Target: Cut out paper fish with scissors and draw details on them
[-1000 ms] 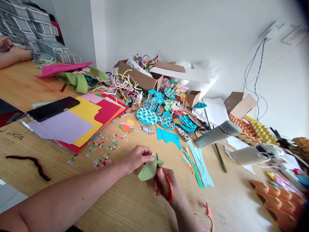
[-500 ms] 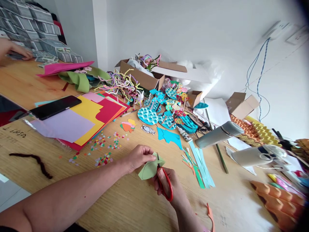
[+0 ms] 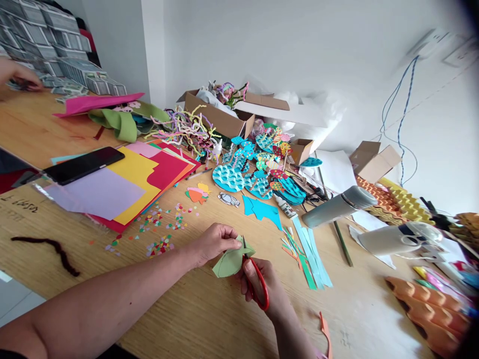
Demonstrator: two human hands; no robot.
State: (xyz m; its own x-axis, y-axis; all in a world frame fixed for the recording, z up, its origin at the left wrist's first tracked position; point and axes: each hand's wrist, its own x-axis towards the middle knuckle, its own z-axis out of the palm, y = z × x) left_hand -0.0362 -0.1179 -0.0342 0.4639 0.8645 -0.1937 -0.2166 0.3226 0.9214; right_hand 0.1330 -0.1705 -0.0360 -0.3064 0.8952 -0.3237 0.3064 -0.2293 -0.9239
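Between my hands is a piece of green paper (image 3: 229,263) with a curved line drawn on it. My left hand (image 3: 217,244) pinches its upper edge between thumb and fingers. Red-handled scissors (image 3: 265,289) are gripped in my right hand (image 3: 264,284), thumb and fingers through the loops. Their blades lie across the green paper, close to my left thumb. Beyond my hands lie fish-shaped paper cutouts (image 3: 198,194), a small grey-and-white drawn cutout (image 3: 228,199) and blue paper pieces (image 3: 262,212).
Coloured paper sheets (image 3: 101,192) with a black phone (image 3: 84,165) lie left, near scattered paper confetti (image 3: 160,244). Paper strips (image 3: 312,254), a grey bottle (image 3: 339,207) and a white bottle (image 3: 400,239) are right. Another person's hand (image 3: 24,77) is at far left.
The view has shifted very slightly. My hands, the scissors and the green paper keep nearly the same pose. The other person's hand at far left has moved a little left.
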